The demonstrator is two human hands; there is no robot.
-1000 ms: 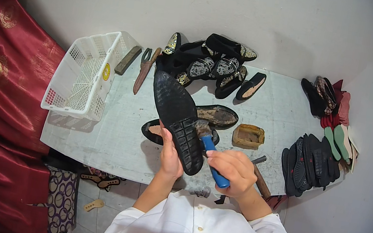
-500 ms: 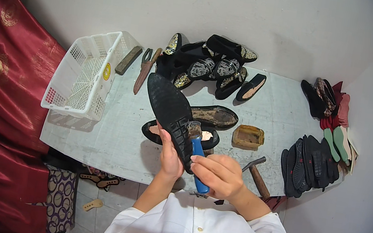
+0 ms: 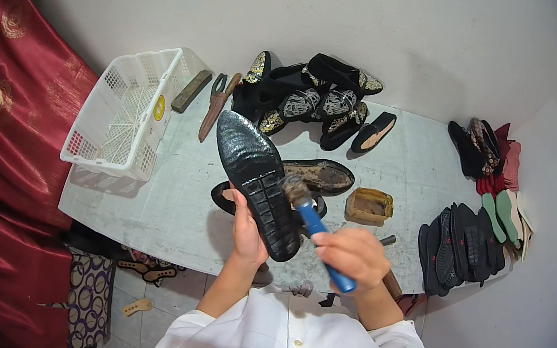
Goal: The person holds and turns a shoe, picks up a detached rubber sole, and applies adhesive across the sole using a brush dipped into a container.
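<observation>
My left hand grips the edge of a black shoe sole above the table. The sole is tilted, its toe end pointing away, and a wet-looking shine covers its face and heel grooves. My right hand is closed around the blue handle of a brush. Its brown-stained bristles are by the sole's right edge; I cannot tell whether they touch. Beneath lie a shoe with a bare brownish bottom and a black shoe, partly hidden. To the right stands a yellowish, stained tub.
A white plastic basket, a dark block and pincers are at left. Black decorated shoes pile up at the back. Several dark soles stack at right, near green insoles. A hammer is partly hidden behind my right hand.
My right hand has moved the brush rightward, from the heel part to the sole's edge. The sole has turned slightly, its face now showing more shine.
</observation>
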